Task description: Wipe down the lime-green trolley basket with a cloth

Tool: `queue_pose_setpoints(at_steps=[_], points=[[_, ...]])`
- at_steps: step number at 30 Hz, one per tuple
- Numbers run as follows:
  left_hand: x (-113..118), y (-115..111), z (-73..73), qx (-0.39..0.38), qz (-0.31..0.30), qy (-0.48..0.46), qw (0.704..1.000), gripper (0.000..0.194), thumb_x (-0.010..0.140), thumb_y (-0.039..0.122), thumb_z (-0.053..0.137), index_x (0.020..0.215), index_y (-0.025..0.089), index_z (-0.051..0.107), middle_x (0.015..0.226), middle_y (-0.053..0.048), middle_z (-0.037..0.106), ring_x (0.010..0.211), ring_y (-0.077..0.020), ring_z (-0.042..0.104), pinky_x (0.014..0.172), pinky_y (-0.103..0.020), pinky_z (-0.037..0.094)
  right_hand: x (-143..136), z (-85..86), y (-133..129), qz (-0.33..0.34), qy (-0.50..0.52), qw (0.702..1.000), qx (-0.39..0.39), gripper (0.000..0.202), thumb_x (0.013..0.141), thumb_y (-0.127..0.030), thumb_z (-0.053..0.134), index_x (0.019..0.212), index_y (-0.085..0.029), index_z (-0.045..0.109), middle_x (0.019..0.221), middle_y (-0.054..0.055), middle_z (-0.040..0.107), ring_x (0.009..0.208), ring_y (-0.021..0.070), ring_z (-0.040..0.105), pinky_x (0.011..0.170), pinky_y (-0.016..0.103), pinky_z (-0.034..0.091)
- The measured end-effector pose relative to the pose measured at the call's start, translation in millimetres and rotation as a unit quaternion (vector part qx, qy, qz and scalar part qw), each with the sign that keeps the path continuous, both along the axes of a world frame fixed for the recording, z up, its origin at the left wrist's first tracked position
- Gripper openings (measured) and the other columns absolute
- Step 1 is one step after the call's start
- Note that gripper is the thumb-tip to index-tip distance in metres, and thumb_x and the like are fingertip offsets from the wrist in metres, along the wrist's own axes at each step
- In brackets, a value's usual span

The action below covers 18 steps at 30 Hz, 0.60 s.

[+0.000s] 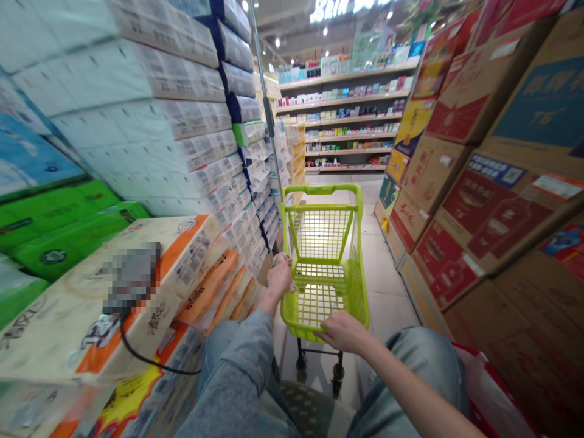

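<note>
A lime-green plastic shopping cart [362, 267] with a grid basket stands on the floor in front of my knees. Its dark wheeled frame shows below. At the basket's left rim, my left hand [279, 278] is closed around a crumpled pale cloth [281, 259], which sticks out above and beside the fingers. My right hand [343, 331] has its fingers wrapped over the near rim of the basket, with the thumb side hidden. Through the basket's mesh the floor is visible.
Packs of tissue paper [182, 115] are stacked high on the left, with a lower pile [137, 292] bearing a blurred-out device and black cable. Cardboard boxes [456, 176] line the right. Shelves of small goods [347, 112] stand beyond the tiled aisle [381, 243].
</note>
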<state>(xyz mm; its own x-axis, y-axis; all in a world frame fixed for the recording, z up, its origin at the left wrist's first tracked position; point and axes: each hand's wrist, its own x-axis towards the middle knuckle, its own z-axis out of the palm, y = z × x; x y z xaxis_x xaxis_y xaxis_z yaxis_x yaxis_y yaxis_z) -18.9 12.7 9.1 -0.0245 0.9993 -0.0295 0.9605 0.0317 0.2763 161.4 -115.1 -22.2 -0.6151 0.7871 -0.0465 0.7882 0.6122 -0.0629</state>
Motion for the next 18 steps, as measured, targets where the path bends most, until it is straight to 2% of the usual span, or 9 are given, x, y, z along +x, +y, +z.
queue_pose_setpoints(at_steps=[4,10,14,18], points=[[-6,-29,-4.8,-0.017,-0.032,-0.002,0.999,0.033,0.094,0.038,0.018,0.111,0.014,0.034,0.087,-0.011,0.067,0.081,-0.0207,0.065,0.067,-0.029,0.042,2,-2.1,3,0.001,0.011,1.000,0.002,0.053,0.090,-0.048,0.030,0.074,-0.016,0.068,0.067,0.010,0.068,0.065,0.0184,0.063,0.061,0.025,0.039],[-12,-76,-20.5,-0.035,-0.055,0.045,0.997,0.031,0.094,0.034,0.020,0.111,0.014,0.037,0.087,-0.012,0.067,0.081,-0.0216,0.066,0.067,-0.029,0.043,8,-3.8,4,0.010,0.011,1.000,0.006,0.055,0.090,-0.049,0.028,0.074,-0.015,0.068,0.068,0.011,0.068,0.066,0.0188,0.063,0.062,0.026,0.040],[-11,-78,-22.3,-0.012,-0.047,0.073,0.996,0.032,0.094,0.033,0.020,0.111,0.013,0.038,0.085,-0.012,0.067,0.079,-0.0228,0.066,0.068,-0.031,0.044,7,-2.3,4,0.019,0.009,1.000,-0.001,0.053,0.091,-0.047,0.028,0.075,-0.015,0.068,0.070,0.011,0.068,0.067,0.0180,0.063,0.063,0.025,0.040],[-6,-57,-8.4,-0.002,-0.041,0.072,0.997,0.033,0.094,0.033,0.020,0.110,0.011,0.038,0.083,-0.014,0.067,0.080,-0.0232,0.066,0.070,-0.032,0.045,5,1.1,4,0.019,0.008,1.000,-0.008,0.055,0.091,-0.049,0.028,0.076,-0.015,0.068,0.069,0.011,0.068,0.068,0.0178,0.063,0.063,0.025,0.040]])
